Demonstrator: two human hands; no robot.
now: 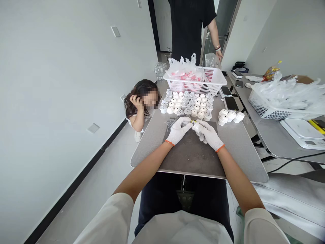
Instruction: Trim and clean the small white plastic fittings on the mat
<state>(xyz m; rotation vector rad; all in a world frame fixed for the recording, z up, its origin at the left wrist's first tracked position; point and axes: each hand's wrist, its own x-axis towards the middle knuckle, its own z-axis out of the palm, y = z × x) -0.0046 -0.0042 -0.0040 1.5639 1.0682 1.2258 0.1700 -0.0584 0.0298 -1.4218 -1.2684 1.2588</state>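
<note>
Both hands wear white knitted gloves with orange cuffs and meet over the dark mat [188, 152] on the table. My right hand [209, 134] is closed around a white round plastic part [196, 126], whose lower side its fingers partly cover. The fingers of my left hand [179, 130] are pinched at a small yellow piece [193, 121] touching that part; its exact kind is too small to tell. Just beyond the hands stand rows of white stepped plastic parts [194, 113], some with grey metal-looking tops. Several more white parts [231, 116] are grouped to the right.
A white basket [215, 79] of plastic bags stands behind the rows. Phones [231, 103] lie to its right. On the side table are another bag-filled basket [264, 106] and a white scale [302, 134]. One person [137, 112] crouches at left; another [189, 30] stands beyond the table.
</note>
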